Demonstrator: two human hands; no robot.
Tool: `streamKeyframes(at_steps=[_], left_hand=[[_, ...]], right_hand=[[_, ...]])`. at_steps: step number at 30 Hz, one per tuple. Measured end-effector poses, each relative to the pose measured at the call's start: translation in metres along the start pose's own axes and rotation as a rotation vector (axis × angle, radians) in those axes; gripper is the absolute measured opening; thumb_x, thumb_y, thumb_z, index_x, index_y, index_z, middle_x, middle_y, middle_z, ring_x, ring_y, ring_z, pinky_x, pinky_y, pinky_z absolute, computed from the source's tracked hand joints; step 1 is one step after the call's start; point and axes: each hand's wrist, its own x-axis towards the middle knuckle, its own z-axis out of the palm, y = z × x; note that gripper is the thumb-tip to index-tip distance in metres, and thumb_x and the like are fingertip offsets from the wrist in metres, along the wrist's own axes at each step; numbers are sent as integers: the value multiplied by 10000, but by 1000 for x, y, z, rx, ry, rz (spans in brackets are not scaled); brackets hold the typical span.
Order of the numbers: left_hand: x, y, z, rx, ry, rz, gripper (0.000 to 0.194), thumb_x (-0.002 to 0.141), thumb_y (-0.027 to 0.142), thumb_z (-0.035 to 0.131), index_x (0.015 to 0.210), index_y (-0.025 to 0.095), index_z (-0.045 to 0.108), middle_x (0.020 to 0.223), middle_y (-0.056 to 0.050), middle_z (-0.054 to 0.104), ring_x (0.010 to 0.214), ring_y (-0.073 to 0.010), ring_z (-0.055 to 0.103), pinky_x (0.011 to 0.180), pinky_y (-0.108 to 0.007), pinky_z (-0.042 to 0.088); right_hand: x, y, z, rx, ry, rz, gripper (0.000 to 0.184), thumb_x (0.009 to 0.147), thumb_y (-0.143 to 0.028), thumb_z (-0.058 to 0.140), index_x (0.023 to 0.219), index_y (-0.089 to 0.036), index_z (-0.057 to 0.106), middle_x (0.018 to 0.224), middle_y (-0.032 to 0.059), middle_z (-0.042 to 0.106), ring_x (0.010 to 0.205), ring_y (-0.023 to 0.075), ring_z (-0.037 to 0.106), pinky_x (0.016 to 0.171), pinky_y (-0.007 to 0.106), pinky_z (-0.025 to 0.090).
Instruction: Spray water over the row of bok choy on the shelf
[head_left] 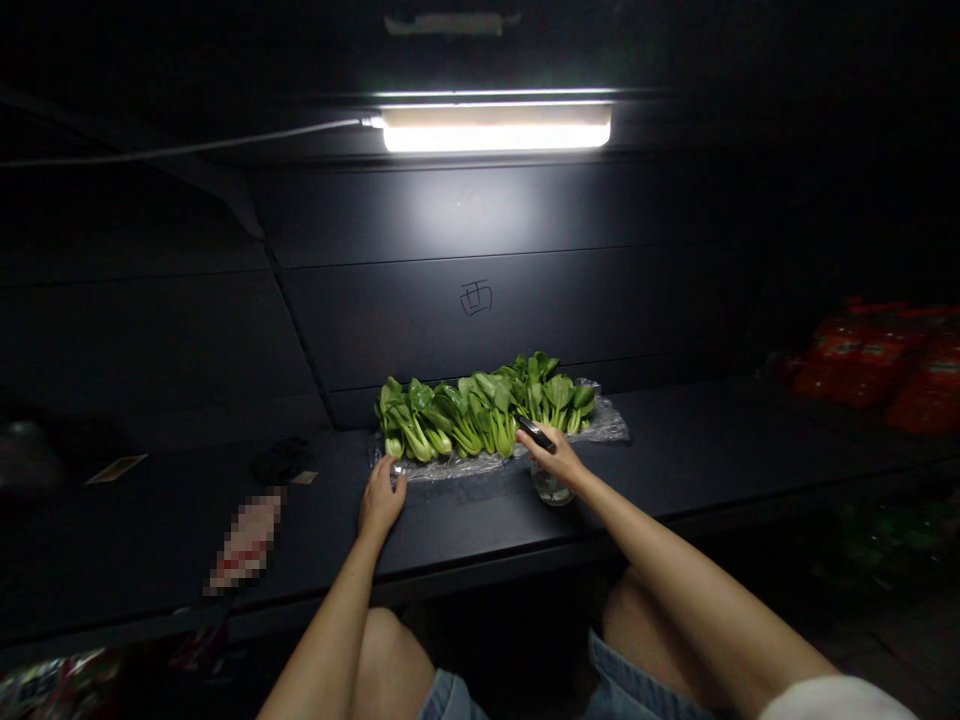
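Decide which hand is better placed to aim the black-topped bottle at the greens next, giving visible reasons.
Probably the right hand: it holds the black-topped bottle, whose black top points toward the greens. The left hand is at the near left corner of the plastic wrap, apart from the bottle.

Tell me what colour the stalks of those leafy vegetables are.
The stalks are pale green; they show best in the head view.

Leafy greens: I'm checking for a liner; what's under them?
Clear plastic shows along the front and right of the leafy greens, on the shelf; directly beneath them is hidden.
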Motion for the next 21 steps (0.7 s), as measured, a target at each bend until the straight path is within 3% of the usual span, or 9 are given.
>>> streamKeyframes(at_steps=[14, 21], left_hand=[[2, -7, 2, -61, 28, -3, 423, 834, 294, 471, 1201, 119, 588, 1300, -180, 608, 1256, -292, 552, 1103, -449, 427], [11, -12, -10, -103, 23, -15, 427, 811, 305, 483, 1173, 112, 601, 1256, -178, 629, 1232, -280, 571, 1097, -423, 434]], right_hand=[[3, -17, 20, 10, -60, -44, 380, 885, -539, 506, 770, -197, 627, 663, 7, 602, 625, 160, 571, 574, 251, 411], [8, -21, 29, -24, -100, -87, 401, 895, -539, 488, 694, -201, 566, 663, 13, 592, 642, 167, 569, 603, 265, 393]])
